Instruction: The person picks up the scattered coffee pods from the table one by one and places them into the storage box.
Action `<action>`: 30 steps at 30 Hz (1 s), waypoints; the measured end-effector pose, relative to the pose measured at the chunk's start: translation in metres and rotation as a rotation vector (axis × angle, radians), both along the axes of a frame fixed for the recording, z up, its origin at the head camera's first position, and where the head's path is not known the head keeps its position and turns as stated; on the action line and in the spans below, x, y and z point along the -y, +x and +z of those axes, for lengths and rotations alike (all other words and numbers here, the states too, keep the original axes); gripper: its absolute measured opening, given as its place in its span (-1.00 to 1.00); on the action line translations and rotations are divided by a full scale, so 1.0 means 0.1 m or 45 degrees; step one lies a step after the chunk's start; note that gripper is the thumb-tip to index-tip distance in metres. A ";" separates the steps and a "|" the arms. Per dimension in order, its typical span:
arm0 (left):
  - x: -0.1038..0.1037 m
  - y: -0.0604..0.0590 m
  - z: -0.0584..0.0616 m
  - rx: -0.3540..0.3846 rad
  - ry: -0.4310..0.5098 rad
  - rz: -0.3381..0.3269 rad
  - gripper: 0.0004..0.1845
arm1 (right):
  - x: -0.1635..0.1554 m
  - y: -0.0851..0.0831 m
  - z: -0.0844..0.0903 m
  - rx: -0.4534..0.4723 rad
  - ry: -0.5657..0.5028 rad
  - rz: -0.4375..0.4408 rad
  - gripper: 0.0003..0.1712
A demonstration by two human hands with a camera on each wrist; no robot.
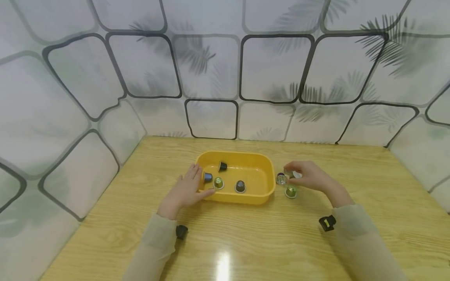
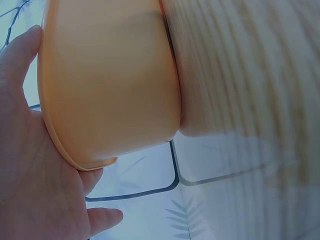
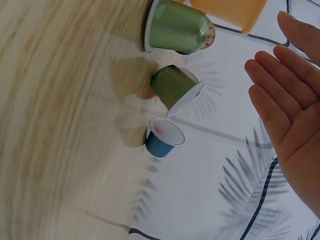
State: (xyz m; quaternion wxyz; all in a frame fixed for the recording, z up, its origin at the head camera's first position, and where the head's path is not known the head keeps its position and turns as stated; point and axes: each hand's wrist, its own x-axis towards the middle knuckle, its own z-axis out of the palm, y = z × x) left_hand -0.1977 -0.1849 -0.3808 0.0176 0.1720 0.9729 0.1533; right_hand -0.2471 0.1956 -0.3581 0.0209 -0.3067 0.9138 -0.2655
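Observation:
My left hand [image 1: 183,191] rests with straight fingers on the left end of a yellow plastic tray [image 1: 232,198]; its thumb lies along the near rim. In the left wrist view the palm touches the rim of the tray [image 2: 110,90]. My right hand [image 1: 309,177] hovers over coffee capsules right of the tray. The right wrist view shows its fingers extended, apart from a green capsule [image 3: 175,27], a tilted darker green capsule [image 3: 172,85] and a blue capsule [image 3: 161,145] with its pale lid facing up.
Inside the tray stand or lie a black capsule [image 1: 223,166], a blue capsule [image 1: 208,177], a green capsule [image 1: 218,182] and a dark capsule [image 1: 240,186]. The wooden table [image 1: 246,238] meets a patterned cloth backdrop [image 1: 211,66] behind and at the sides.

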 end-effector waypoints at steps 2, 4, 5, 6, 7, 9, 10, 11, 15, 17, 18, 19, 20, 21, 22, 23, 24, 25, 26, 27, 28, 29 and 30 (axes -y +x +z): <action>0.00 0.00 0.00 0.004 0.001 0.002 -0.03 | -0.02 0.00 -0.01 0.001 0.015 0.004 -0.54; 0.00 0.00 0.00 0.004 -0.003 0.003 -0.03 | -0.02 0.01 -0.02 0.005 0.031 0.005 -0.52; 0.00 0.00 -0.01 0.003 -0.003 0.002 -0.04 | -0.03 0.01 -0.03 0.017 0.038 0.001 -0.51; 0.00 0.00 -0.01 0.005 -0.008 0.001 -0.03 | -0.03 0.01 -0.03 0.030 0.041 -0.002 -0.51; 0.00 0.00 -0.01 0.003 -0.011 0.000 -0.03 | -0.03 0.02 -0.04 0.036 0.046 -0.004 -0.50; 0.00 0.00 -0.01 0.002 -0.013 -0.001 -0.04 | -0.04 0.02 -0.05 0.043 0.057 -0.004 -0.50; 0.00 0.00 -0.01 0.002 -0.013 -0.002 -0.04 | -0.04 0.02 -0.06 0.036 0.064 0.001 -0.51; 0.00 0.00 -0.01 0.004 -0.012 -0.002 -0.04 | -0.04 0.02 -0.07 0.033 0.071 -0.001 -0.51; -0.01 0.00 -0.01 0.007 -0.013 0.002 -0.03 | -0.05 0.00 -0.11 0.009 0.115 0.011 -0.57; 0.00 0.00 0.00 0.007 -0.016 0.004 -0.03 | -0.05 -0.01 -0.13 0.025 0.139 0.006 -0.59; 0.00 0.00 0.00 0.008 -0.017 0.005 -0.03 | -0.06 -0.01 -0.13 0.032 0.150 0.014 -0.60; 0.00 0.00 0.00 0.008 -0.018 0.005 -0.03 | -0.05 -0.01 -0.14 0.043 0.163 0.011 -0.60; 0.00 0.00 0.01 0.009 -0.019 0.006 -0.03 | -0.05 -0.02 -0.14 0.053 0.168 0.016 -0.59; 0.00 0.00 0.01 0.008 -0.020 0.006 -0.03 | -0.05 -0.02 -0.14 0.067 0.175 0.015 -0.58; 0.00 0.00 0.01 0.009 -0.019 0.005 -0.03 | -0.05 -0.02 -0.15 0.077 0.181 0.019 -0.57; -0.01 0.00 0.01 0.007 -0.019 0.004 -0.04 | -0.05 -0.02 -0.15 0.087 0.185 0.021 -0.56; -0.01 0.00 0.01 0.007 -0.020 0.004 -0.04 | -0.05 -0.02 -0.15 0.098 0.187 0.023 -0.54; -0.01 0.00 0.01 0.006 -0.022 0.004 -0.04 | -0.05 -0.02 -0.15 0.104 0.190 0.025 -0.53; -0.01 0.00 0.01 0.007 -0.023 0.005 -0.04 | -0.05 -0.02 -0.16 0.104 0.190 0.036 -0.53; -0.01 0.00 0.01 0.007 -0.023 0.004 -0.04 | -0.05 -0.01 -0.16 0.103 0.196 0.041 -0.53; -0.01 0.00 0.01 0.007 -0.022 0.004 -0.04 | -0.05 -0.01 -0.17 0.099 0.194 0.050 -0.54; -0.01 0.00 0.01 0.007 -0.024 0.004 -0.04 | -0.04 -0.01 -0.17 0.099 0.190 0.057 -0.56; -0.01 0.00 0.02 0.009 -0.024 0.006 -0.04 | -0.04 -0.01 -0.18 0.097 0.186 0.065 -0.58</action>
